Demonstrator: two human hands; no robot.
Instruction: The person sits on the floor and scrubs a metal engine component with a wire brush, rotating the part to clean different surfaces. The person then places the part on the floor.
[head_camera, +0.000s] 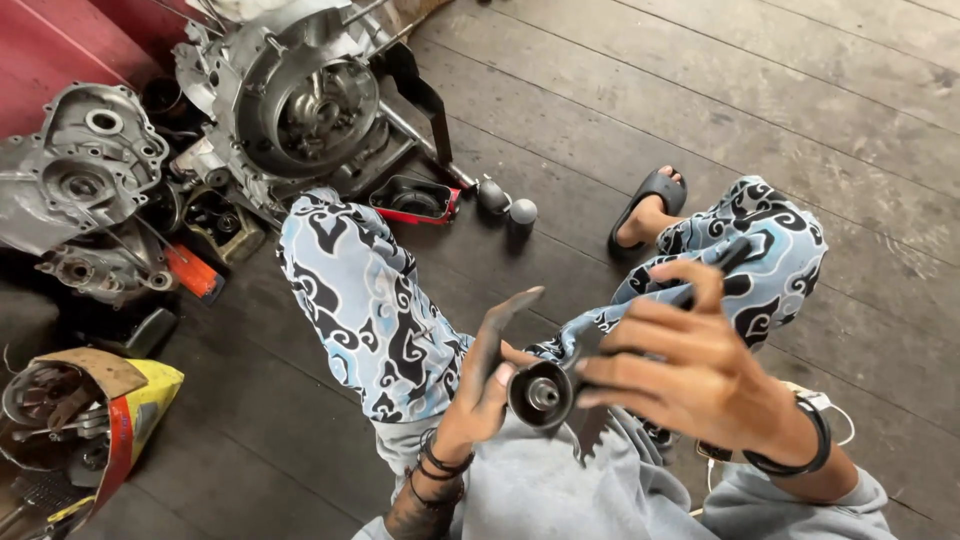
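I sit on a wooden floor with my knees up in blue patterned trousers (370, 300). My right hand (690, 365) grips a small dark round metal part (541, 393) with a hollow centre, a black handle or rod sticking up behind the fingers toward the knee. My left hand (485, 385), its fingers black with grease, rests against the left side of that part, thumb on its rim and forefinger pointing up. Bracelets circle my left wrist and a black band circles my right.
A large engine case (290, 100) stands at the upper left, beside a detached grey cover (80, 165). A red-edged black tray (415, 198) and two grey knobs (508, 202) lie near it. A cut yellow can of parts (85, 420) sits at the lower left. My sandalled foot (648, 208) rests on the planks.
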